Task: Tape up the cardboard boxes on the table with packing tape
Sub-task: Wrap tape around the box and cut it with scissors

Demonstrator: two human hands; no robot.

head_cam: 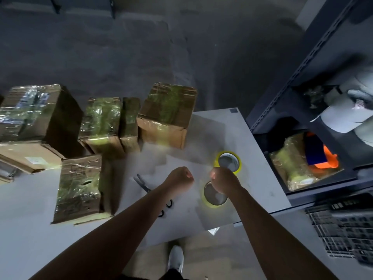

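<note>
Several cardboard boxes wrapped in shiny tape stand on the white table (254,138): one at the back middle (168,116), one left of it (101,122), a large one at the far left (38,112) and a long one nearer me (80,186). A yellow tape roll (229,161) lies flat on the right. My right hand (224,179) is curled over the top rim of a second yellow tape roll (214,197). My left hand (179,176) is a closed fist just left of it; nothing shows in it.
Scissors (141,181) lie on the table partly under my left forearm. A flat box (28,156) rests at the left edge. A dark metal shelf (298,81) stands right of the table, holding a taped box (290,164) and white caps (341,116). A shoe (176,257) shows on the floor below.
</note>
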